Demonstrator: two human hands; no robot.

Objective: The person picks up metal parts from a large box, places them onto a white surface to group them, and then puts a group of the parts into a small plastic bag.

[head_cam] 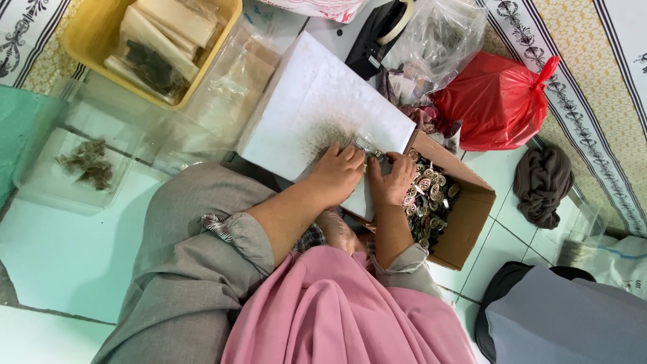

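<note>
A: Starting left of the white foam board: a clear plastic tray with a clump of dry brown bits sits on the floor, well apart from it. Above that, just off the board's upper left corner, a yellow plastic tub of long pale packets.

B: And on the board itself, your left hand lies curled at its near edge, fingertips pressing on a small clear plastic packet. Whether it is pinched or only pinned down, I cannot tell.

A: Your right hand comes in from the other side, at the board's right corner, fingers bent towards that same packet. The packet lies between your two hands, right at the board's edge.

B: My judgement: keep the packet flat on the board and hold its mouth steady with the left fingertips, so the right can work cleanly. The speckled dark dust on the board there could make it slide.

A: Just right of the board, touching its corner, the brown cardboard box of small round metal pieces stands open, with your right wrist over its rim.

B: Further right, beyond the box, a knotted red plastic bag, and a crumpled dark brown cloth on the tiles.
</note>
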